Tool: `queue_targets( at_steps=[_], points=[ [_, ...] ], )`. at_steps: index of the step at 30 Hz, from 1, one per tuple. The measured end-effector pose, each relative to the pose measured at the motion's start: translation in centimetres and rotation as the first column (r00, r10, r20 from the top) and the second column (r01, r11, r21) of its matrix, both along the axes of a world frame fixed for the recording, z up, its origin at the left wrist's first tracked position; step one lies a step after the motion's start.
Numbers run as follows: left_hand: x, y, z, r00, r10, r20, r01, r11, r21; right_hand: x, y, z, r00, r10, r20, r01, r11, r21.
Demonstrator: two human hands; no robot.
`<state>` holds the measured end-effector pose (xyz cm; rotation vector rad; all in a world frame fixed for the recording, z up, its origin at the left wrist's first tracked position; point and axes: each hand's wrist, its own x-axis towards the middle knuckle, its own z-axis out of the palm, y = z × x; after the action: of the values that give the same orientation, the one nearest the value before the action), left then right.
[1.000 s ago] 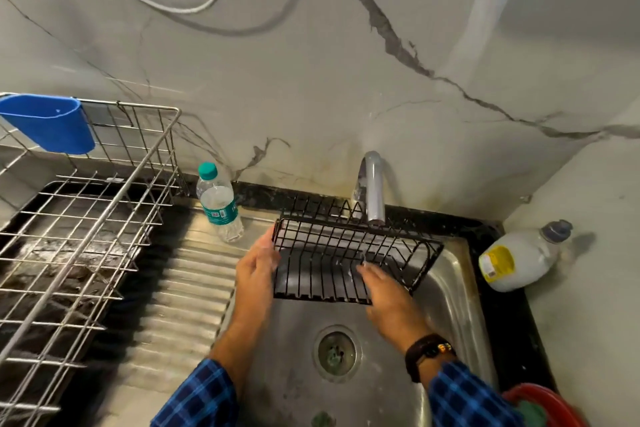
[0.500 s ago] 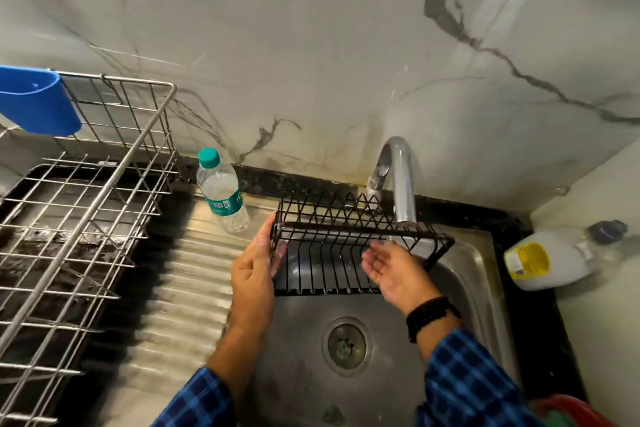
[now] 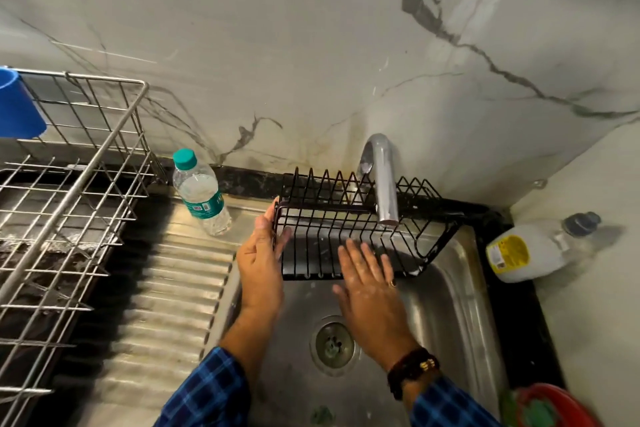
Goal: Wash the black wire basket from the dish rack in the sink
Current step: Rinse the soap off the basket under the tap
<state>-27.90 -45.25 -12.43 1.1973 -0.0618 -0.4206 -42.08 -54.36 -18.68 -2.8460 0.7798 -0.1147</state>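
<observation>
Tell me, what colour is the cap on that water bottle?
Teal green, on the water bottle beside the sink; the head view shows it clearly.

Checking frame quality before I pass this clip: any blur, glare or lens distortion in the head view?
Head view: wide-angle bending curves the silver dish rack and the wall edges; the right hand is slightly motion-smeared; the red item at the bottom corner is blurred; glare streaks the sink wall and the tap; the black wire basket stays fairly sharp.
</observation>
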Motion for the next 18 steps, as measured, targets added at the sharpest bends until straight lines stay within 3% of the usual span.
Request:
queue_targets(
  at_steps=[4, 9, 13, 18],
  points=[
    [0.4, -0.2, -0.2, 0.999, -0.003, -0.047, 0.004, 1.0, 0.027, -2.7, -0.8, -1.0, 0.976, 0.203, 0.078, -0.19, 0.971, -0.148],
    [1.1, -0.2, -0.1, 0.994, 0.052, -0.094, -0.05, 0.999, 0.021, -5.2, -5.3, -1.2, 0.998, -0.069, 0.005, 0.069, 0.982, -0.174],
    [0.4, -1.0, 0.4, 0.991, 0.046, -0.125, -0.044, 0.999, 0.02, -1.6, -0.9, -0.9, 0.971, -0.226, 0.076, 0.233, 0.967, -0.101],
    [0.7, -1.0, -0.2, 0.999, 0.041, 0.003, -0.041, 0.999, -0.029, 0.6, 4.2, -0.6, 0.989, -0.102, 0.103, 0.103, 0.995, 0.003]
  ],
)
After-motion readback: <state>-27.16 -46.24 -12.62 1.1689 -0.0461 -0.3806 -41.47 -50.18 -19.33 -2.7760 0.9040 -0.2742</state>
